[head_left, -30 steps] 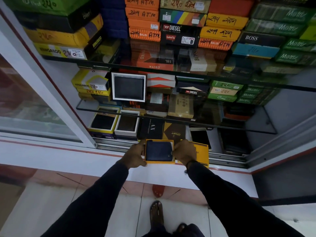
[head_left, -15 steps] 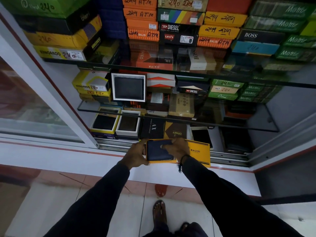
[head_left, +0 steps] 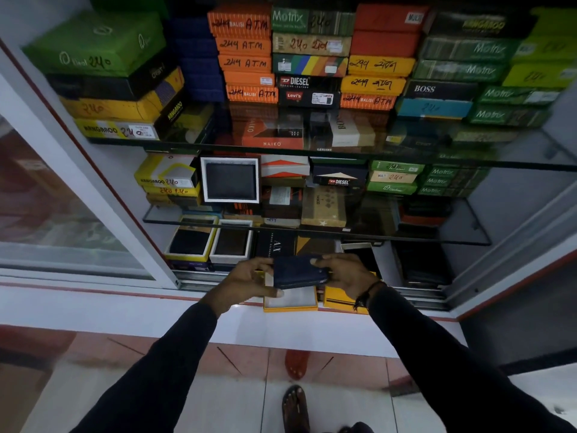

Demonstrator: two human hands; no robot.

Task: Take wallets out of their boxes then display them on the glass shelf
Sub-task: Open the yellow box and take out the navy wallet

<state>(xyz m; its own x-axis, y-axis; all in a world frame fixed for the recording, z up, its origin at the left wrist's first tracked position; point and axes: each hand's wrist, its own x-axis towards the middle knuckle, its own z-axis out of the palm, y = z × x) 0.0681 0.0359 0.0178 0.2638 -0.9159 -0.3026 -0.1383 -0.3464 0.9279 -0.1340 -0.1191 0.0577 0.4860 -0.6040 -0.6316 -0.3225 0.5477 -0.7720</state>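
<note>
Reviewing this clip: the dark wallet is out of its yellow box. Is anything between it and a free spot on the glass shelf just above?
Both hands, left and right, hold the wallet below the shelf's front edge. Boxes crowd the shelf's front, such as the tan box; no free spot shows. The open air between is clear.

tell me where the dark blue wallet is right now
In the head view, low and centre, the dark blue wallet is held between the left hand and right hand, lifted just above its open yellow box at the cabinet's front edge.
</note>
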